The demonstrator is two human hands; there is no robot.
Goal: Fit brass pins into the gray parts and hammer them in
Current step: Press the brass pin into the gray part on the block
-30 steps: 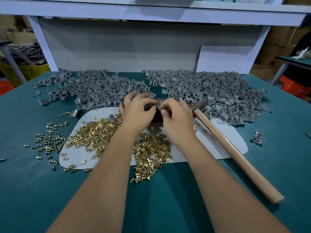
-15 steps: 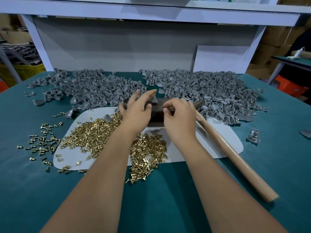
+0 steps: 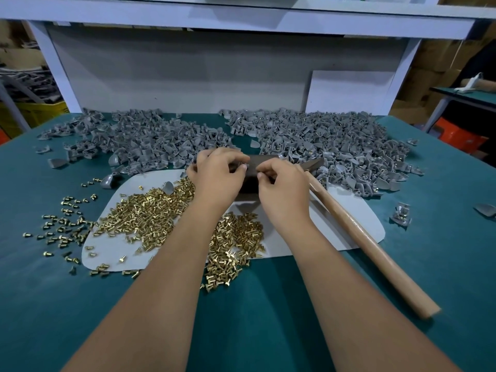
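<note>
Loose brass pins (image 3: 64, 229) scattered on green table (image 3: 241, 318) at far left; bigger pin heap (image 3: 150, 210) on white mat (image 3: 357, 210). Gray parts (image 3: 150, 140) piled behind. Left hand (image 3: 214, 178) curled over dark block (image 3: 249, 181), contents hidden. Right hand (image 3: 284, 189) pinching something small at block, item unclear. Hammer (image 3: 370, 242) lying just beside right wrist. Second gray pile (image 3: 335, 146) at right.

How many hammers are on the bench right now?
1. The hammer lies on the table's right side, head by the right hand near the gray parts, handle angled toward the near right. Another could be hidden under the piles.
</note>
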